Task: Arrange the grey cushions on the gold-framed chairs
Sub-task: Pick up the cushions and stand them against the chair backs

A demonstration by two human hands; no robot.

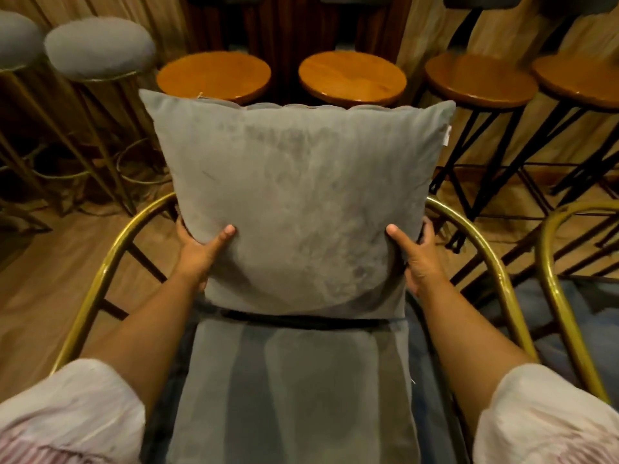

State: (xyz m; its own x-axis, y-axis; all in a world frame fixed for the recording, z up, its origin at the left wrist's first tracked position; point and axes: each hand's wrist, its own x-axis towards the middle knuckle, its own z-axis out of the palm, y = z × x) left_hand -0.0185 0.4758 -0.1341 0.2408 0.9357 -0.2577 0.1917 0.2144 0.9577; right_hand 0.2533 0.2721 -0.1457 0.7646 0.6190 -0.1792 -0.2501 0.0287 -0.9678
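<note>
Both hands on the grey cushion [294, 209], gripping it upright against the back of the gold-framed chair [110, 259]. Left hand [197, 252] clamped on the lower left edge, thumb pressed into the front face, fingers wrapped behind. Right hand [417, 256] mirroring it on the lower right edge, thumb forward, fingers tucked around the back. Bottom edge of the cushion meeting the rear of the seat pad [288, 390], just above a dark gap.

Best handled, by the look of it, with even pressure from both sides: keeping the cushion centred between the two gold arms, bottom edge pushed snugly down to the seat pad, top edge level, then easing both grips away together to stop it toppling forward. Worth checking the corners for square.

Plenty hidden here. Chair back completely covered by the cushion, so no telling whether it touches or leans. Fingers behind the cushion out of sight. Second gold frame [556, 279] at the right edge cut off, dark blurred seat only. Wooden stools [214, 75] beyond, partly blocked by the cushion top. Grey padded stools [100, 48] upper left, softly blurred. Small white tag on the right seam, unreadable.
</note>
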